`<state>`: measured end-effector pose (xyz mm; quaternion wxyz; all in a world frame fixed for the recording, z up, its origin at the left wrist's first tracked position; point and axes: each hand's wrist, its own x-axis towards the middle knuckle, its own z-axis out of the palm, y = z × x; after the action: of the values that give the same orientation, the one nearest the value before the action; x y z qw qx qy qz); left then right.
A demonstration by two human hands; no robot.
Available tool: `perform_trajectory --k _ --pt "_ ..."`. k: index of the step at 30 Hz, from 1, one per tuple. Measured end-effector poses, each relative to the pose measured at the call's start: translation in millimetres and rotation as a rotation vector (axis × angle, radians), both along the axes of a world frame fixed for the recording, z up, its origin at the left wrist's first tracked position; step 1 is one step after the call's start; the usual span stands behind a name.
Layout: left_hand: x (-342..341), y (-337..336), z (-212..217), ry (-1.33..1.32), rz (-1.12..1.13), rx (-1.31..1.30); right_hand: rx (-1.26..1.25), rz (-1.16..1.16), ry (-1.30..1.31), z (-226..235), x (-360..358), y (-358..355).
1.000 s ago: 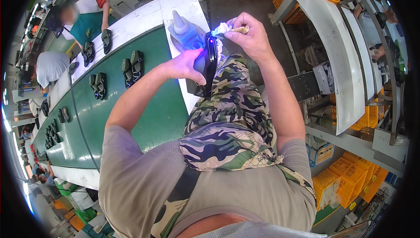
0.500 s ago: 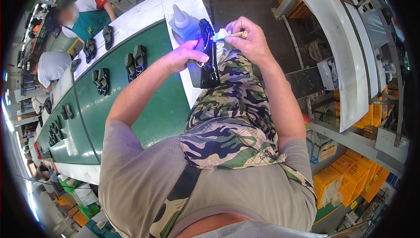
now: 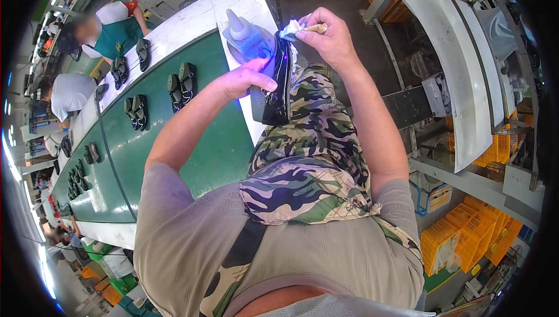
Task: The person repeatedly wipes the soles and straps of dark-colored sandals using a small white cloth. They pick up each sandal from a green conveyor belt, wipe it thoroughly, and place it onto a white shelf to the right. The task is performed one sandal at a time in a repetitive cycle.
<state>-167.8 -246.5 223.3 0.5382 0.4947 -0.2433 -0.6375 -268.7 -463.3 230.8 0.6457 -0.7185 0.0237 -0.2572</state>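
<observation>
My left hand (image 3: 246,80) is closed around a glossy black shoe (image 3: 278,97), its thumb lying over the near part. The shoe stands on edge above the table's right border, so much of its shape is hidden. My right hand (image 3: 332,39) pinches a tool with a pale wooden handle (image 3: 316,27). A crumpled white cloth (image 3: 290,29) shows at the tool's other end, beside the shoe's far tip; whether they touch I cannot tell. Just left of the shoe, a translucent squeeze bottle (image 3: 243,33) with a cone nozzle looks bluish under violet light.
A green conveyor belt (image 3: 209,136) with white borders runs off to the left, carrying several pairs of dark sandals (image 3: 137,112). A co-worker (image 3: 116,32) in a green apron stands across it. On the right are a metal rack (image 3: 448,78) and orange crates (image 3: 466,232).
My right hand has moved farther away, taking the cloth-ended tool from the shoe's side to its far tip. The shoe and my left hand have shifted slightly nearer to me.
</observation>
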Motion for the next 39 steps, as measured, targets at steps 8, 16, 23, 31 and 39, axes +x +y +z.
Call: perform_trajectory --k 8,16,23,31,39 --pt "4 4 -14 0.093 0.058 0.004 0.005 0.126 0.060 -4 -21 8" --pt "12 5 -31 0.176 0.213 -0.009 0.112 0.200 0.110 -14 -40 25" --pt "6 5 -37 0.224 0.297 -0.021 0.076 0.267 0.111 -7 -57 24" --pt "-10 0 -53 0.399 0.517 -0.106 0.042 0.223 0.036 -14 -84 18" --pt "-21 -14 -67 0.510 0.504 -0.459 0.372 -0.080 0.033 -35 -86 25"
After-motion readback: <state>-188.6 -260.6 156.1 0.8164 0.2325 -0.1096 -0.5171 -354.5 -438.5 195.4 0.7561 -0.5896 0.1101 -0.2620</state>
